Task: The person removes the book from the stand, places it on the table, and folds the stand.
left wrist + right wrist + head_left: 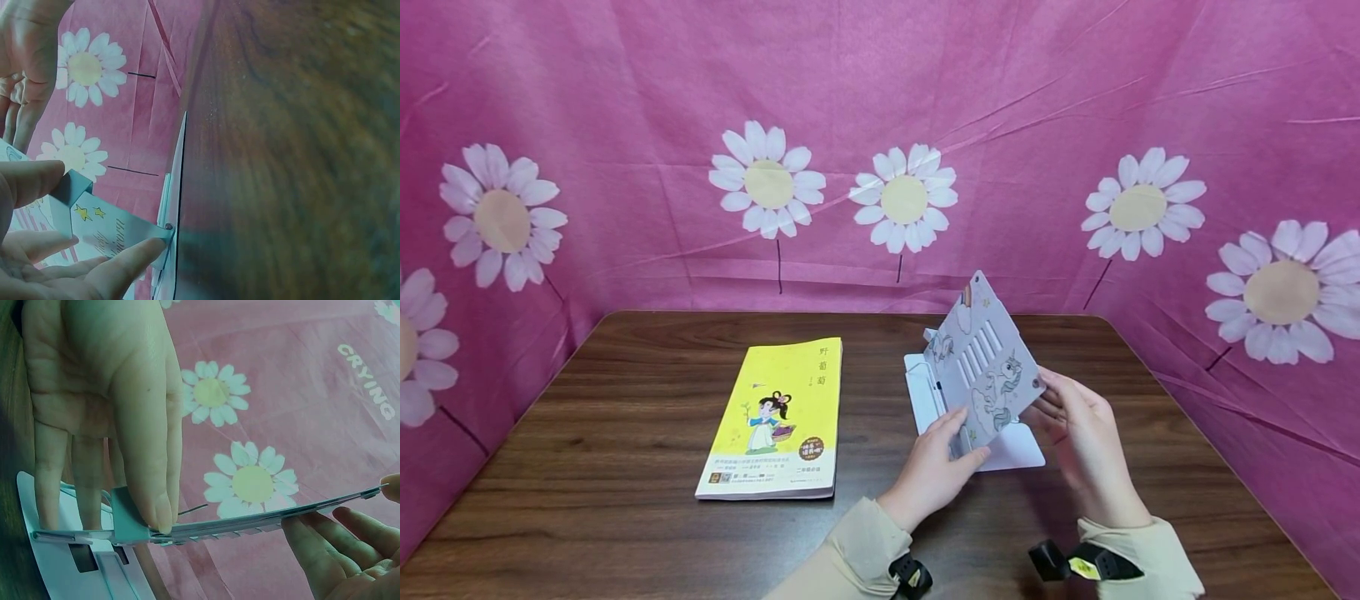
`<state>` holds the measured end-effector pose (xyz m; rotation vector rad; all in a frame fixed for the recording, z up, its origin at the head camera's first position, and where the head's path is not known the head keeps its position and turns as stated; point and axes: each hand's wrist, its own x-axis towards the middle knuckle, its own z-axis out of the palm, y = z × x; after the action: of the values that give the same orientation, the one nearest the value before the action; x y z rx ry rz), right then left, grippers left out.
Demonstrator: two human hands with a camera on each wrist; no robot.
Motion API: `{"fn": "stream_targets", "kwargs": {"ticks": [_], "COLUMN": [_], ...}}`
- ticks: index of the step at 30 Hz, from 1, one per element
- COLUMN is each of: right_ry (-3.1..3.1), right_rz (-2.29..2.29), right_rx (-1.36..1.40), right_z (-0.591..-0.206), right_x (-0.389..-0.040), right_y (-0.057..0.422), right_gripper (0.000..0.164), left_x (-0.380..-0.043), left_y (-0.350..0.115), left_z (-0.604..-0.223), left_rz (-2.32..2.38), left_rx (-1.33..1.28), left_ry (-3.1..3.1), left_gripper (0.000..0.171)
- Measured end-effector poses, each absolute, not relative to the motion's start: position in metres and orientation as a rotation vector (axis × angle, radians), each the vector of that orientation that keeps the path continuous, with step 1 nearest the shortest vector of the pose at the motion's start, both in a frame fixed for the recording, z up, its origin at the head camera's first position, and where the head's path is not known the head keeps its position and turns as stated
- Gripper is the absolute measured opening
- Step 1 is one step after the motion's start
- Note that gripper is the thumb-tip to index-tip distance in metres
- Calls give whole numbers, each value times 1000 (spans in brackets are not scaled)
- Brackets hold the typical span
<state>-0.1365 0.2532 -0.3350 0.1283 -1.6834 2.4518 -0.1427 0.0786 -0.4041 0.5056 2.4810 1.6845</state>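
Note:
A white book stand (988,371) with unicorn drawings and slots in its tilted panel stands right of centre in the head view. Its flat base (1015,450) rests on the table. My left hand (934,468) grips the panel's lower edge; in the left wrist view its thumb (34,181) lies by a grey clip (72,187), fingers spread along the ledge. Higher up, my right hand (1078,425) holds the panel's right corner. In the right wrist view the right fingers (337,547) lie along one face, the thumb at the edge.
A yellow book (771,421) with a cartoon girl on its cover lies left of the stand on the brown wooden table (587,500). Behind hangs a pink cloth (1000,83) printed with daisies. Both wrists wear black straps (910,575).

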Motion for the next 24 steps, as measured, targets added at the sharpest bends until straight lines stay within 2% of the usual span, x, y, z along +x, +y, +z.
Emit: {"fn": "stream_targets", "kwargs": {"ticks": [11,24], "right_ry": [-1619,-1634], "right_rz": [2444,2377], "right_rx": [109,-164], "right_z": [-336,-336], "right_x": [-139,-145], "right_y": [264,273], "right_gripper": [34,26], "left_x": [-143,-143], "left_y": [80,79], "left_z": [-406,-405], "left_rz": [1685,1700], "left_rx": [503,521], "left_ry": [2477,2467], "left_gripper": [57,55]}}
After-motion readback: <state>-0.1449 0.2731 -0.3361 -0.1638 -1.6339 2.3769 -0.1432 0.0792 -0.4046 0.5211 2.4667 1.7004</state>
